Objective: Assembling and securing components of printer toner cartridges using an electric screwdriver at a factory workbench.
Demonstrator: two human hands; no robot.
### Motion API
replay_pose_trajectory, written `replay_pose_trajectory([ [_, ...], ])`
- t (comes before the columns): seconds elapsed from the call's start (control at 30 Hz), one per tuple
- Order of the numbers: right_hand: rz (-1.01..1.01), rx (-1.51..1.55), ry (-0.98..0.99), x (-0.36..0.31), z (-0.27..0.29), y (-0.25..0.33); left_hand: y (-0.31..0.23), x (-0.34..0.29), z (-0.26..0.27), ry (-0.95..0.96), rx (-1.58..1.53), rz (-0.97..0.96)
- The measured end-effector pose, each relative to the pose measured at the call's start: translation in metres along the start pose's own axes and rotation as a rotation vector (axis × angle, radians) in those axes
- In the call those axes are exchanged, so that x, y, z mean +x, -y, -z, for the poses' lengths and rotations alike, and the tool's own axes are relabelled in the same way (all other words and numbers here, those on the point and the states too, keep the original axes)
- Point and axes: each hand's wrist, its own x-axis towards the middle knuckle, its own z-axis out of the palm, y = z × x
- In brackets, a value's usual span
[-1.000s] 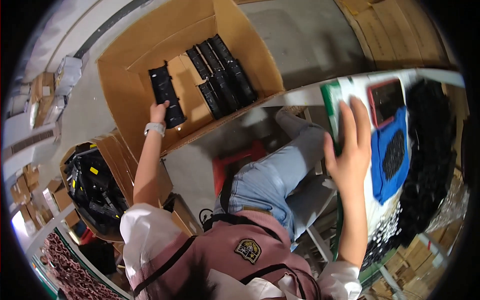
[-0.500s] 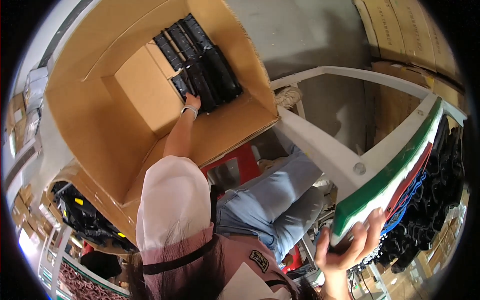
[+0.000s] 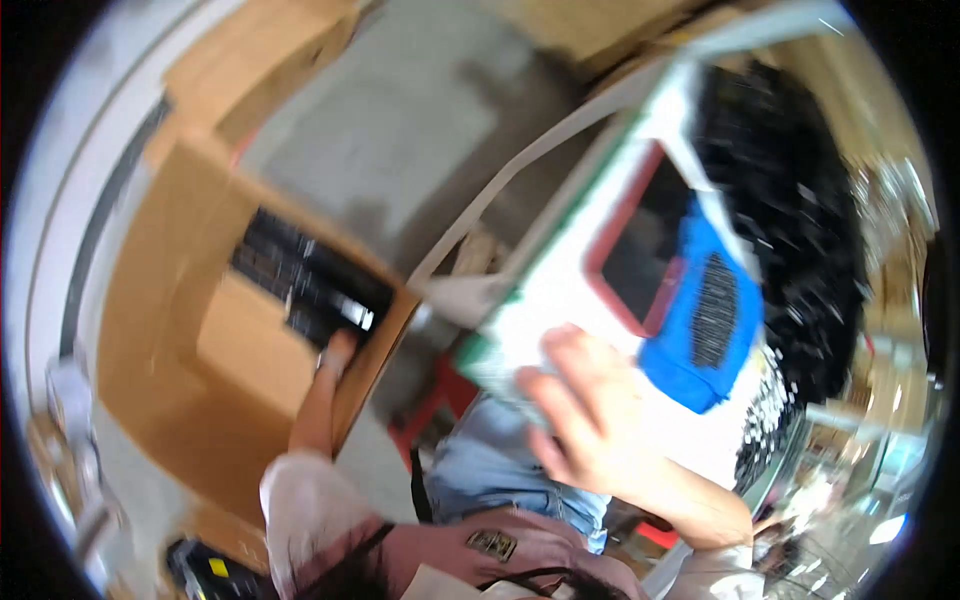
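Observation:
My left arm reaches down into a large open cardboard box (image 3: 170, 400). My left hand (image 3: 340, 350) is at the near end of several long black parts (image 3: 290, 265) laid side by side in the box; blur hides its fingers, and I cannot tell if they hold one. My right hand (image 3: 590, 415) is over the near edge of a white table (image 3: 540, 310) with green edging, its fingers apart and nothing in them. Beyond that hand lie a red-framed dark device (image 3: 645, 240), perhaps a phone or tablet, and a blue cloth-like bundle (image 3: 700, 330) with a dark, ridged patch.
A big heap of shiny black parts (image 3: 790, 210) covers the table's far right side, with small silvery pieces (image 3: 765, 415) nearer me. A red stool-like object (image 3: 430, 405) stands between box and table. Another cardboard box (image 3: 255, 65) is at the far left.
The view has swung right, so the box sits further left and the tabletop shows more fully. My right hand has moved from the table's corner edge to above its surface. My left hand remains in the box.

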Motion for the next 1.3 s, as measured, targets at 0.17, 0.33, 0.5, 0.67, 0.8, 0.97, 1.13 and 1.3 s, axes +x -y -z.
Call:
replay_pose_trajectory([
  [0.17, 0.021, -0.046, -0.073, -0.011, -0.02, 0.001, -0.107, 0.019, 0.041, 0.267, -0.938, 0.483],
  [0.33, 0.135, -0.04, -0.274, -0.039, -0.02, -0.003, -0.229, -0.016, 0.182, 0.035, -1.061, 0.436],
  [0.5, 0.238, -0.024, -0.472, -0.106, 0.037, 0.008, -0.333, -0.088, 0.273, -0.356, -1.171, 0.272],
  [0.67, -0.039, -0.478, -0.893, -0.212, 0.158, -0.053, -0.434, -0.144, 0.323, -0.876, -1.174, -0.113],
  [0.8, -0.596, -0.721, -1.16, -0.298, 0.245, -0.131, -0.557, -0.174, 0.324, -0.966, -0.919, -0.502],
  [0.97, -1.49, -0.319, -0.822, -0.419, 0.289, -0.279, -0.665, -0.173, 0.283, -0.532, -0.865, -0.8],
  [1.13, -1.693, -0.175, -0.451, -0.411, 0.279, -0.306, -0.701, -0.163, 0.24, -0.324, -0.783, -0.913],
  [1.3, -1.792, -0.067, -0.328, -0.414, 0.294, -0.318, -0.702, -0.155, 0.238, -0.281, -0.82, -0.852],
])
